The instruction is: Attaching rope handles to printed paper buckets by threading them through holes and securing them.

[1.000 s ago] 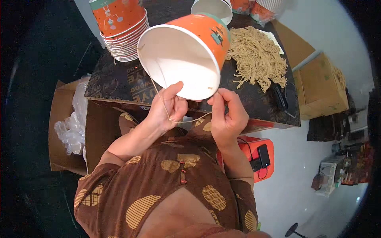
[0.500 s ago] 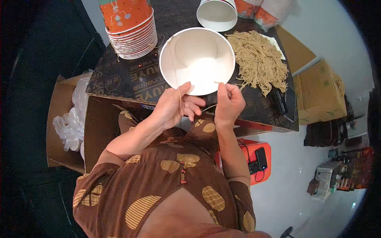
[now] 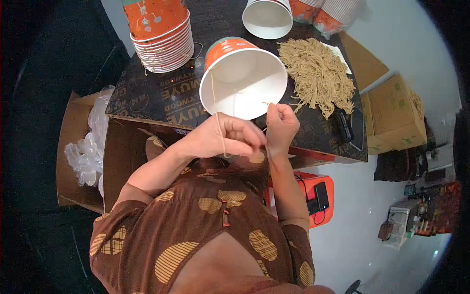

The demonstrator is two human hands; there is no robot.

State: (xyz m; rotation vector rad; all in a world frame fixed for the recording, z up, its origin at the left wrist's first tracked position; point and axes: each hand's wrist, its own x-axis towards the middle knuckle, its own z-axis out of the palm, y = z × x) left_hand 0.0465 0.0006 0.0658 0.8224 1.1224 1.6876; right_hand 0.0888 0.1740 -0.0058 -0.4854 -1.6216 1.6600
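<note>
Got paper tub point(image 3: 242, 95) pinched at rim point(image 3: 286, 83) in right hand point(image 3: 282, 122), cord point(image 3: 213, 93) over loosely spread left hand point(image 3: 230, 137). Probably light, stiffish, kinda dentable; best held there.

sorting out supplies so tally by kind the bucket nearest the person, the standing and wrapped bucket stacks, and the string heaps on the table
Nearest bucket: 1
Standing bucket stack: 1
Wrapped bucket stacks, partly out of frame: 2
String heap: 1
Total: 5
</note>
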